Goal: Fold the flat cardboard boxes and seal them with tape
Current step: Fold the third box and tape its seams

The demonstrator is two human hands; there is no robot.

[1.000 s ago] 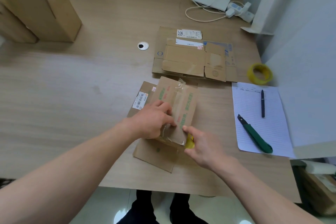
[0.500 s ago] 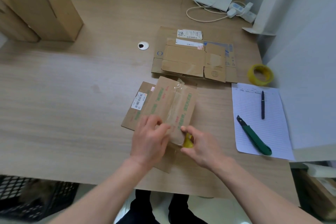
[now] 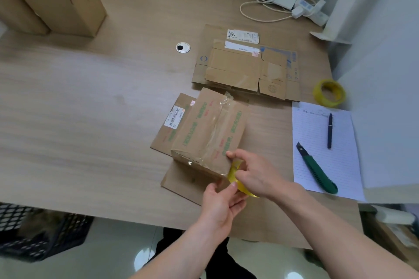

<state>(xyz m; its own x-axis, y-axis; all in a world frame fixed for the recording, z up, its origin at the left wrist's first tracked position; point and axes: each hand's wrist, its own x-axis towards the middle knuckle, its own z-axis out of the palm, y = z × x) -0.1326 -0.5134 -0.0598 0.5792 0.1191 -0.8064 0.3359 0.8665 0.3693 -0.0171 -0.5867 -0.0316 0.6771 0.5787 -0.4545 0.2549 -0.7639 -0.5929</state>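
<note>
Fingers of both hands, left (image 3: pixel 221 205) and right (image 3: pixel 257 174), pinching yellow tape roll (image 3: pixel 238 180) at folded box (image 3: pixel 210 133) near corner

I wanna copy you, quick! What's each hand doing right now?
Left hand: pinching the tape strip at the near corner of the small box.
Right hand: gripping the yellow tape roll.

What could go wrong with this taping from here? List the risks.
1. The tape strip along the box already looks wrinkled, so the seal may lift.
2. Both hands, left and right, are on the tape roll and neither holds the box, so a pull could drag it.
3. The cutter lies out of hand on the paper; tearing by hand may leave a ragged end.
</note>
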